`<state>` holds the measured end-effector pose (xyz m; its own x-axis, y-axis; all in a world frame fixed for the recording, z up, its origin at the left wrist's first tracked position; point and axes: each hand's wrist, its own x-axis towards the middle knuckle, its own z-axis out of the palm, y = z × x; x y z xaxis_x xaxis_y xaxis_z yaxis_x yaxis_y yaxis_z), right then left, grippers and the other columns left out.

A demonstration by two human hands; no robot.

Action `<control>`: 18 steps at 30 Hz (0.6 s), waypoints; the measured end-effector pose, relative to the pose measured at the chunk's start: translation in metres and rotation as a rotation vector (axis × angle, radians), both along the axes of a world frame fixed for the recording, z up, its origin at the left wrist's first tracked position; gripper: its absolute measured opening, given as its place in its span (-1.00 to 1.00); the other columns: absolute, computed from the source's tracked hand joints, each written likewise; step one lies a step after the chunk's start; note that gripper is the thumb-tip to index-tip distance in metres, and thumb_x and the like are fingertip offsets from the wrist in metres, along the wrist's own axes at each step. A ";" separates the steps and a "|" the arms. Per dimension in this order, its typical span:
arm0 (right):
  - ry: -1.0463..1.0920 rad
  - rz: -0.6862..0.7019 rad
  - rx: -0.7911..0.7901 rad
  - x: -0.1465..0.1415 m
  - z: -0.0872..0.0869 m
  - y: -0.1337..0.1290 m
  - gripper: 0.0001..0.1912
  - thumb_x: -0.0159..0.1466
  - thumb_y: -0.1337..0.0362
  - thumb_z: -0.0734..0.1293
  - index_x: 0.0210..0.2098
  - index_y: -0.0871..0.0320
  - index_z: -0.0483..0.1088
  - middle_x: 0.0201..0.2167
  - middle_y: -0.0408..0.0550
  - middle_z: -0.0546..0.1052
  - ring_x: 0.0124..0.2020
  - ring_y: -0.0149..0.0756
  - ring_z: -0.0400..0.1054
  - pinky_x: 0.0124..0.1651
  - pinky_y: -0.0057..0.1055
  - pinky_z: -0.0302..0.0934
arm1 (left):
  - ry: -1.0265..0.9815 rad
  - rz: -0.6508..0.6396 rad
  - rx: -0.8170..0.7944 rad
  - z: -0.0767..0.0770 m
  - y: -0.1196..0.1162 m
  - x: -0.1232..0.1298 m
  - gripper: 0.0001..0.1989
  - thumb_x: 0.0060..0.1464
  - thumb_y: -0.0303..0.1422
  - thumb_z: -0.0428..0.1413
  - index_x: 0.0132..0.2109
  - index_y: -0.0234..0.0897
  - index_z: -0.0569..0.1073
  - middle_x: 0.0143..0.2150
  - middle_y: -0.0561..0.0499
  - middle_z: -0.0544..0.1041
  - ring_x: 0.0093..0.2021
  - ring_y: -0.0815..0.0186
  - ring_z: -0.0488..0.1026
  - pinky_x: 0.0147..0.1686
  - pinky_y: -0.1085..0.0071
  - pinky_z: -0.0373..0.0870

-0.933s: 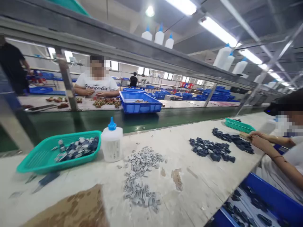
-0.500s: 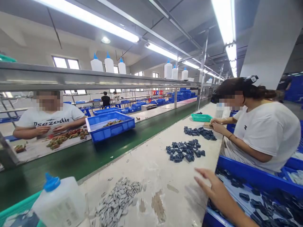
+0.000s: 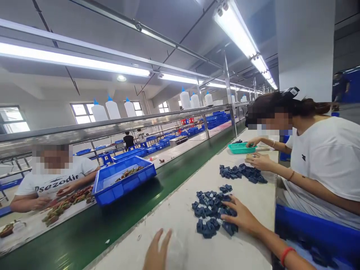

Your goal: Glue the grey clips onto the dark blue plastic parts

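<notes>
Dark blue pieces [image 3: 208,204] lie in a loose pile on the white worktable [image 3: 180,195]. At the right side of this pile is my right hand [image 3: 242,215], fingers spread over or against the pieces; whether it touches them is hard to tell. A red band circles my right wrist. Low in the picture, my left hand [image 3: 158,251] is raised over the table with its fingers apart and nothing in them. Farther back lies a second pile of dark blue pieces [image 3: 243,172].
A person [image 3: 323,150] at the right reaches into a green basket [image 3: 242,148]. A blue bin [image 3: 315,228] stands beside the table. Across the green belt [image 3: 180,172] are a blue tray [image 3: 123,183] and another person [image 3: 67,180]. Bottles [image 3: 112,108] stand on the overhead shelf.
The view has turned right and tilted. My right hand has moved forward to the near blue pile, and my left hand has come into view. The neighbour's hand now reaches the green basket.
</notes>
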<state>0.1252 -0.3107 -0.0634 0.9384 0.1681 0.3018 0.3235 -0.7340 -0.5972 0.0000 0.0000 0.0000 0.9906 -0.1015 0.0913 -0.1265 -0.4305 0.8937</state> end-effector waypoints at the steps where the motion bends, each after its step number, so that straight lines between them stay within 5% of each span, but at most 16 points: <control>1: 0.000 0.038 -0.014 -0.005 -0.001 0.005 -0.18 0.05 -0.23 0.27 0.11 0.24 0.28 0.22 0.26 0.14 0.22 0.05 0.06 0.19 -0.08 0.01 | 0.010 -0.001 0.116 -0.007 -0.013 0.019 -0.33 -0.14 -0.25 0.27 0.14 -0.21 0.28 0.33 -0.17 0.06 0.31 -0.12 -0.15 0.20 -0.18 -0.30; 3: -0.001 0.111 -0.046 -0.015 -0.001 0.015 -0.02 -0.11 -0.30 0.32 0.13 0.21 0.25 0.22 0.29 0.13 0.21 0.10 0.06 0.19 -0.06 0.01 | 0.040 -0.020 0.299 -0.020 -0.041 0.051 0.10 -0.55 -0.29 0.41 0.22 -0.38 0.17 0.35 -0.39 -0.06 0.31 -0.30 -0.35 0.15 -0.21 -0.56; 5: -0.006 0.174 -0.077 -0.025 -0.001 0.026 0.03 -0.24 -0.31 0.38 0.13 0.08 0.26 0.23 0.22 0.13 0.21 0.12 0.06 0.18 -0.01 0.00 | 0.042 -0.035 0.399 -0.032 -0.067 0.075 0.19 -0.60 -0.33 0.38 0.27 -0.41 0.07 0.34 -0.45 -0.08 0.30 -0.29 -0.39 0.17 -0.14 -0.53; 8: -0.010 0.214 -0.111 -0.035 -0.004 0.044 -0.11 -0.25 -0.22 0.42 0.06 -0.11 0.32 0.22 0.09 0.18 0.19 0.10 0.10 0.15 -0.02 0.04 | -0.020 -0.012 0.445 -0.040 -0.089 0.092 -0.09 -0.36 -0.36 0.25 0.23 -0.35 0.17 0.34 -0.36 -0.03 0.32 -0.18 -0.23 0.22 0.01 -0.23; 12: 0.007 0.110 -0.146 -0.038 -0.011 0.065 -0.49 -0.06 0.12 0.37 -0.07 -0.15 0.41 0.15 -0.05 0.30 0.11 0.08 0.22 0.07 0.00 0.10 | -0.136 0.055 0.436 -0.039 -0.093 0.093 -0.53 -0.13 -0.49 0.05 0.02 -0.35 0.34 0.14 -0.21 0.29 0.15 0.09 0.23 0.12 0.18 0.11; 18: 0.043 -0.096 -0.197 -0.022 -0.007 0.087 -0.41 0.05 0.24 0.18 0.10 -0.08 0.26 0.20 -0.09 0.24 0.12 0.10 0.15 -0.01 0.09 0.08 | -0.211 0.094 0.454 -0.043 -0.097 0.099 -0.42 -0.08 -0.52 0.09 0.15 -0.21 0.26 0.23 -0.13 0.23 0.08 0.06 0.26 0.05 0.05 0.18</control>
